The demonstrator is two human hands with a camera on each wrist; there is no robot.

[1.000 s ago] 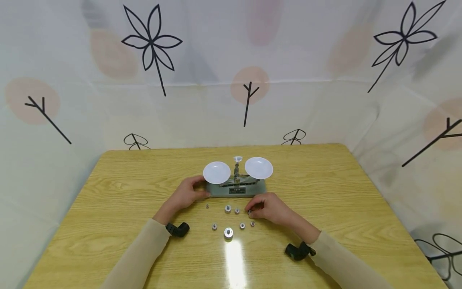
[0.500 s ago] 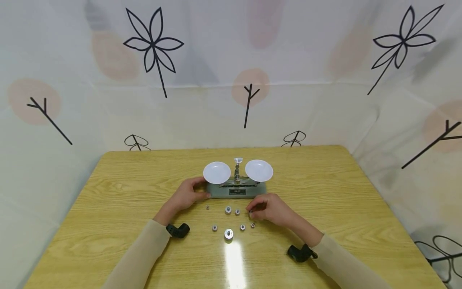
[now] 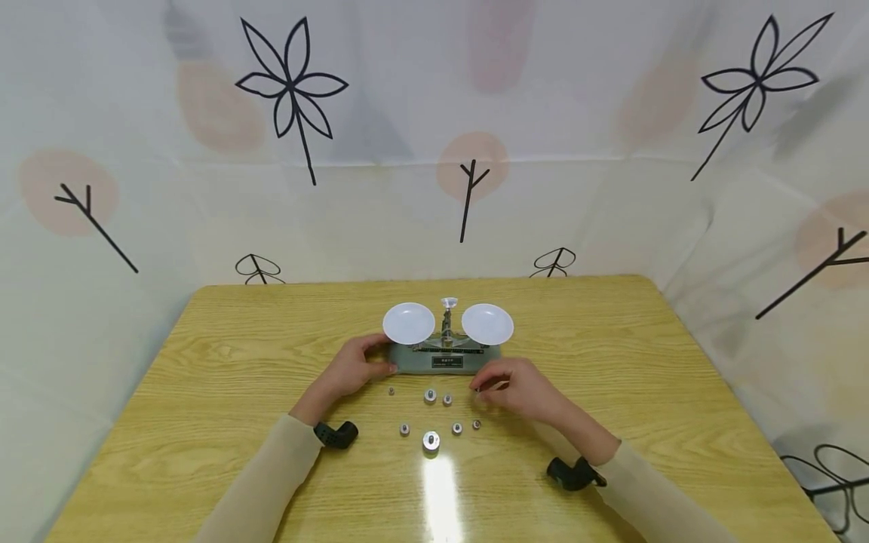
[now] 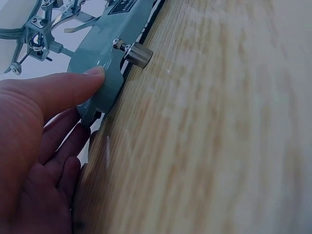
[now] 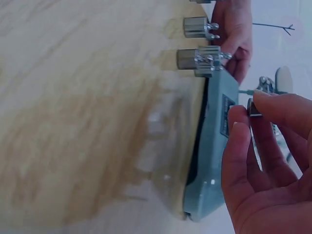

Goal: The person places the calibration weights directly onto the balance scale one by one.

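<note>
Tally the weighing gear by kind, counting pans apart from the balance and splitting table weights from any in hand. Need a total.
Balance: 1
White pans: 2
Metal weights on the table: 7
Held weight, pinched by the right hand: 1
Total: 11

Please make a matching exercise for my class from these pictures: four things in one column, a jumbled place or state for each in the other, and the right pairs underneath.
Things
1. Left hand
2. Weighing pans
3. Right hand
4. Largest weight

Places or states
A. Pinching a small weight
B. Standing on the table
C. Gripping one end of the balance base
D. White, raised above the base

Pairs: 1-C; 2-D; 3-A; 4-B
</note>
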